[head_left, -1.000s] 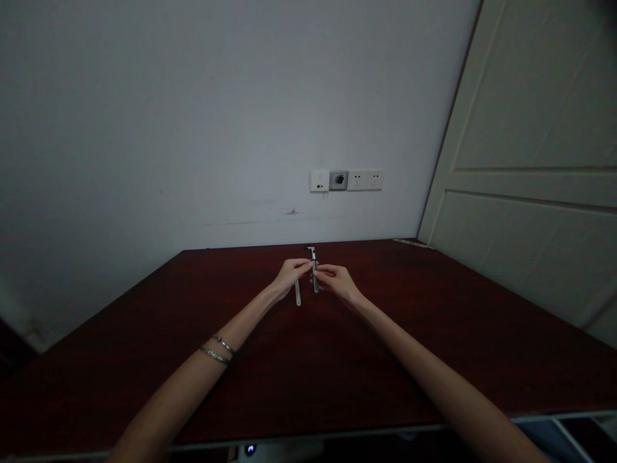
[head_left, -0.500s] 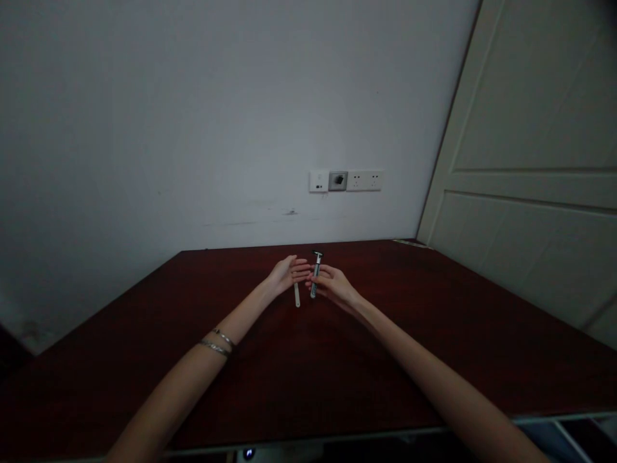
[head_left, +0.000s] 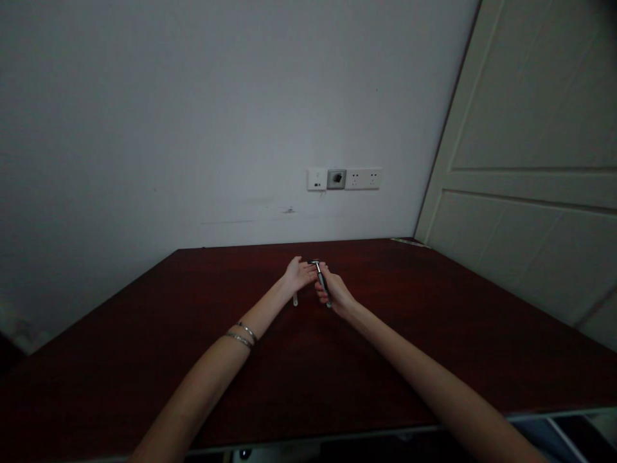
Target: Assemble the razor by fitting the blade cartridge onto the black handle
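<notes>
My right hand (head_left: pixel 337 297) is wrapped round the handle of a razor (head_left: pixel 322 280), a T-shaped one with a dark and silvery grip. The razor leans to the left, its head at the fingertips of my left hand (head_left: pixel 299 275). That left hand is palm up with the fingers stretched out; whether the razor's head touches them I cannot tell. Under the left hand, the end of a slim white handle (head_left: pixel 295 299) with a small hole shows on the table. The rest of it is hidden by the hand.
The dark red table (head_left: pixel 231 399) reaches back to a pale wall (head_left: pixel 231 116). Sockets and switches (head_left: pixel 344 179) are set in the wall above its back edge. A panelled door (head_left: pixel 525 154) stands at the right. Two bangles (head_left: pixel 243 335) circle my left forearm.
The razor has gone from nearly upright to tilted left, its handle end moving right. My left hand has shifted right, beneath its head, and now covers more of the white handle.
</notes>
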A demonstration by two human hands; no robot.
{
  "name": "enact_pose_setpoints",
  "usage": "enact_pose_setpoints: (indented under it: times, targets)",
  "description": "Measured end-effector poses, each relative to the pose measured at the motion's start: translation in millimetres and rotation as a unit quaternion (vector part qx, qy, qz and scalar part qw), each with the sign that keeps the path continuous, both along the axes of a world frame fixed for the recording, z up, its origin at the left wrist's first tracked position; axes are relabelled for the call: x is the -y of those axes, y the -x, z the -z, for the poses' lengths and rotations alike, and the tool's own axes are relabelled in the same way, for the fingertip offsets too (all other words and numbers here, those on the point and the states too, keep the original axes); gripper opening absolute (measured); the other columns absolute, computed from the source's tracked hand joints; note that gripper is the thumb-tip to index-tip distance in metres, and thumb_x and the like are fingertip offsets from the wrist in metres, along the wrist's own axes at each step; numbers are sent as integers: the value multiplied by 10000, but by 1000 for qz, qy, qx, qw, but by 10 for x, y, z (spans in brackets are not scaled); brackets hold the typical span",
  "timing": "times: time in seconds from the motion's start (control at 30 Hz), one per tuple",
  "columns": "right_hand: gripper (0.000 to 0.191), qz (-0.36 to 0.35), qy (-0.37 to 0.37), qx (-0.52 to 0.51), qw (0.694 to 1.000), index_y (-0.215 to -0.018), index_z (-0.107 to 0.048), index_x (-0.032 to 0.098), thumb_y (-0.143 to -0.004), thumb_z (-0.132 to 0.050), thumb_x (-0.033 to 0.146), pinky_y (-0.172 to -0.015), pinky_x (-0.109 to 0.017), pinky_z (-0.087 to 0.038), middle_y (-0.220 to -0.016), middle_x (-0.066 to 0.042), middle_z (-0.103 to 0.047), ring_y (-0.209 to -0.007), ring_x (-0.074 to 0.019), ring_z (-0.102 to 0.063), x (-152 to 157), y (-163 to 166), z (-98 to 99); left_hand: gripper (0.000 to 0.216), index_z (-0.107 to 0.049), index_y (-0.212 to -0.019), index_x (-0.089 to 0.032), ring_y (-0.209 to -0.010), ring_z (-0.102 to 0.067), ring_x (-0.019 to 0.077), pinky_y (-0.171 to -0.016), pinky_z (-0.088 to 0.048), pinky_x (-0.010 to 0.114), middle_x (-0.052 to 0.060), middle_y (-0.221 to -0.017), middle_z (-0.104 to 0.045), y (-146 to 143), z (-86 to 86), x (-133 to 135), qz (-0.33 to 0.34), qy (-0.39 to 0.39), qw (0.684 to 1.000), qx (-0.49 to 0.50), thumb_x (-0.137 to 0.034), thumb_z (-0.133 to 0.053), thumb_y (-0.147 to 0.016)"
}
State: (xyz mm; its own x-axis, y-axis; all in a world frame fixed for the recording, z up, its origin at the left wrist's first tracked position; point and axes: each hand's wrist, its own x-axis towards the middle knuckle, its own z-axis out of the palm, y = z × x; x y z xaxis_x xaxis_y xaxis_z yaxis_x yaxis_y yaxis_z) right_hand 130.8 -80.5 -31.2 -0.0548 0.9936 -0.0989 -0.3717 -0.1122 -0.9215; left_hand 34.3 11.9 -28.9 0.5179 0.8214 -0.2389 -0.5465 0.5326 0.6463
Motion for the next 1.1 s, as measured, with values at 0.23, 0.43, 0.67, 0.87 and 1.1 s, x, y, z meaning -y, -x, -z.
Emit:
enact_pose_setpoints:
  times: [0.23, 0.43, 0.67, 0.87, 1.1]
  targets:
    - [402, -18, 37, -1, 999, -642, -424, 181, -763, -504, 556, -294, -124, -161, -383, 113, -303, -296, -19, -229, -11, 16, 67, 539, -427, -1195, 31, -892, -624, 266, -748, -486, 375, 262, -1033, -590, -24, -30, 53, 16, -10, 1000, 0, -326, -174, -880]
    - [411, -3, 43, 29, 999, -611, -445, 171, -762, -497, 550, -280, -129, -149, -375, 108, -297, -285, -16, -219, -36, 28, 90, 530, -398, -1231, 22, -892, -625, 259, -720, -510, 367, 253, -1034, -589, -33, -44, 95, 2, -4, 1000, 10, -305, -177, -877]
    - [429, 19, 41, 51, 998, -590, -442, 169, -747, -510, 563, -272, -133, -148, -382, 99, -310, -287, -16, -229, -52, 35, 130, 552, -391, -1216, 76, -887, -622, 251, -707, -519, 319, 266, -990, -591, -45, -47, 111, -14, -4, 1000, 25, -314, -188, -882]
    - [425, 10, 28, 39, 999, -604, -455, 168, -749, -509, 564, -280, -129, -146, -377, 103, -297, -294, -16, -219, -6, 32, 85, 522, -483, -1134, 40, -823, -626, 238, -685, -502, 323, 239, -944, -609, -3, 13, 47, -13, -20, 999, -23, -315, -188, -890]
    - [406, 22, 32, 29, 999, -645, -474, 170, -738, -529, 562, -286, -127, -149, -386, 105, -292, -301, -19, -220, -27, 7, 60, 454, -576, -968, -30, -679, -593, 208, -631, -474, 313, 177, -794, -617, 98, 212, -59, -55, -57, 989, -124, -336, -252, -884]
